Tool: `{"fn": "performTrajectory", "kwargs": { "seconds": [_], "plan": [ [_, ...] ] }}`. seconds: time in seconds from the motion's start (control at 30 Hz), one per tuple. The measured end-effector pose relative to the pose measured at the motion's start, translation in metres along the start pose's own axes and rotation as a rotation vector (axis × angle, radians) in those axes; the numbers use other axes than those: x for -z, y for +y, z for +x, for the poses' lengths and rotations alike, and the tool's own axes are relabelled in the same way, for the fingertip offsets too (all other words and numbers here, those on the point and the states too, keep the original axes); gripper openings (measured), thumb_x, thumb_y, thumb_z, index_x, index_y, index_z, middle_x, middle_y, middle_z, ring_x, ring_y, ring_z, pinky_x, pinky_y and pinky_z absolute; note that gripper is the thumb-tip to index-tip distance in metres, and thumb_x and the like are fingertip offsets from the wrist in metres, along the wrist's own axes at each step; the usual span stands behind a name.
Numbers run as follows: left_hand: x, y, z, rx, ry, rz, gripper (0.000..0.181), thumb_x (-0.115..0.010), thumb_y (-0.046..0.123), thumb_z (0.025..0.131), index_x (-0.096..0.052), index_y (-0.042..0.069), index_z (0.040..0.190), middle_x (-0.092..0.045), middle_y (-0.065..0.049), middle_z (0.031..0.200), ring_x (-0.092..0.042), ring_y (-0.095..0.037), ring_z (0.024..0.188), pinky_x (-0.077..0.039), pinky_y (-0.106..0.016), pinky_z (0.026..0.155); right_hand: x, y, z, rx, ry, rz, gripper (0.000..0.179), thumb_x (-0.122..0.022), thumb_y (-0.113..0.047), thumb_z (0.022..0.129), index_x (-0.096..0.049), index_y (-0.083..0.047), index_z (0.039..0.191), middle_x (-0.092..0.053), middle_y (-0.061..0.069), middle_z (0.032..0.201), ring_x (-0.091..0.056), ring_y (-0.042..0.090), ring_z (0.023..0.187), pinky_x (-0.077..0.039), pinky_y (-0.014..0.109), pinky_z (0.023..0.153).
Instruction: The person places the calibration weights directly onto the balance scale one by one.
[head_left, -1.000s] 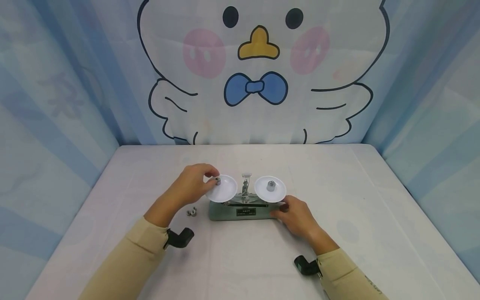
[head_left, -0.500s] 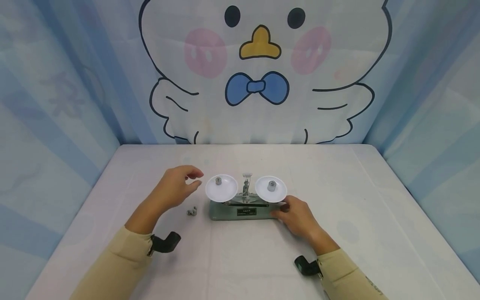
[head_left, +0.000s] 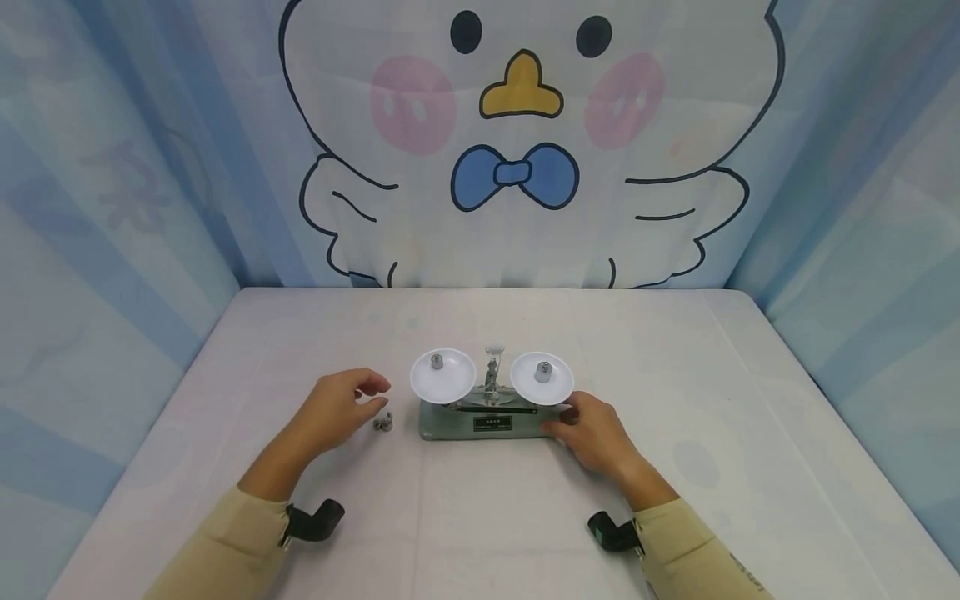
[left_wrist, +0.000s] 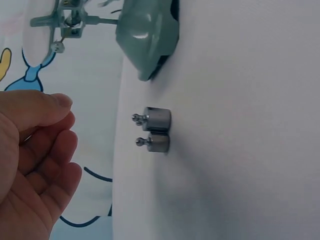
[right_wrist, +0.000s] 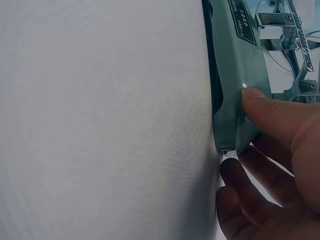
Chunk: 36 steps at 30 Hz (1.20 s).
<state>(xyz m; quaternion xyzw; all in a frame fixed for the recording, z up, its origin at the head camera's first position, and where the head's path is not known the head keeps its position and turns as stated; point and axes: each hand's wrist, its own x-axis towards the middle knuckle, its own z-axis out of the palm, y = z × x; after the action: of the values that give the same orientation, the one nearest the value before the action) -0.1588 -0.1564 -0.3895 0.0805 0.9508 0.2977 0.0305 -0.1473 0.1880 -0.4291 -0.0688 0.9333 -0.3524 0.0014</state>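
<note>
A green balance scale with two white pans stands on the table. One metal weight sits on its left pan. Another weight rests on the right pan. My right hand grips the right end of the base, thumb on its front face and fingers around the end. My left hand hovers over the table left of the scale, fingers loosely bent and holding nothing. Close by its fingertips, small knob-topped metal weights stand together on the table.
White cloth covers the table. Behind it hangs a curtain printed with a cartoon bird, and blue-and-white curtains enclose both sides. A black wrist camera juts out from my left sleeve.
My left hand has let go of the weight on the left pan, drawn back to the left, then come down toward the loose weights. The right hand stays on the base.
</note>
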Motion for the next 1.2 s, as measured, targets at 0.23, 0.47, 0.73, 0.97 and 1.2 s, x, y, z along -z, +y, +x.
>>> {"fn": "performTrajectory", "kwargs": {
  "seconds": [0.23, 0.47, 0.73, 0.97, 1.2],
  "plan": [
    [-0.015, -0.012, -0.001, 0.077, -0.064, -0.007, 0.020, -0.065, 0.017, 0.081, -0.062, 0.013, 0.101, -0.059, -0.002, 0.098, -0.052, -0.021, 0.096, -0.045, -0.039, 0.082, 0.000, 0.002, -0.001, 0.005, 0.006, 0.010, 0.047, -0.072, -0.026, 0.073, -0.057, -0.007, 0.114, -0.060, 0.009, 0.109, -0.059, 0.024, 0.094, -0.047, 0.041, 0.080],
    [-0.025, -0.017, -0.001, 0.040, -0.058, 0.025, 0.018, -0.068, 0.014, 0.078, -0.063, 0.012, 0.095, -0.061, 0.001, 0.092, -0.055, -0.018, 0.091, -0.046, -0.038, 0.080, -0.001, 0.003, 0.000, 0.009, 0.008, 0.004, 0.047, -0.072, -0.025, 0.073, -0.057, -0.008, 0.114, -0.060, 0.009, 0.109, -0.059, 0.024, 0.094, -0.047, 0.041, 0.079],
    [-0.029, -0.020, 0.001, 0.017, -0.075, 0.028, 0.016, -0.069, 0.012, 0.077, -0.063, 0.013, 0.092, -0.060, 0.003, 0.088, -0.056, -0.016, 0.088, -0.046, -0.036, 0.079, -0.001, 0.003, 0.001, 0.026, 0.011, 0.002, 0.046, -0.072, -0.025, 0.073, -0.058, -0.007, 0.113, -0.061, 0.009, 0.108, -0.059, 0.024, 0.093, -0.047, 0.041, 0.079],
    [-0.030, -0.021, 0.002, 0.021, -0.092, 0.029, 0.018, -0.069, 0.011, 0.076, -0.063, 0.013, 0.092, -0.059, 0.005, 0.084, -0.054, -0.013, 0.081, -0.047, -0.033, 0.075, -0.001, 0.002, 0.000, 0.044, 0.027, -0.007, 0.046, -0.072, -0.024, 0.073, -0.057, -0.005, 0.113, -0.061, 0.010, 0.107, -0.060, 0.025, 0.091, -0.047, 0.043, 0.077],
    [-0.023, -0.015, -0.002, 0.013, -0.077, 0.035, 0.016, -0.068, 0.012, 0.077, -0.062, 0.016, 0.091, -0.059, 0.002, 0.089, -0.054, -0.017, 0.089, -0.046, -0.037, 0.079, -0.001, 0.001, 0.000, 0.010, 0.006, 0.002, 0.047, -0.072, -0.025, 0.074, -0.057, -0.007, 0.114, -0.059, 0.010, 0.110, -0.059, 0.025, 0.095, -0.046, 0.042, 0.081]
  ]
}}
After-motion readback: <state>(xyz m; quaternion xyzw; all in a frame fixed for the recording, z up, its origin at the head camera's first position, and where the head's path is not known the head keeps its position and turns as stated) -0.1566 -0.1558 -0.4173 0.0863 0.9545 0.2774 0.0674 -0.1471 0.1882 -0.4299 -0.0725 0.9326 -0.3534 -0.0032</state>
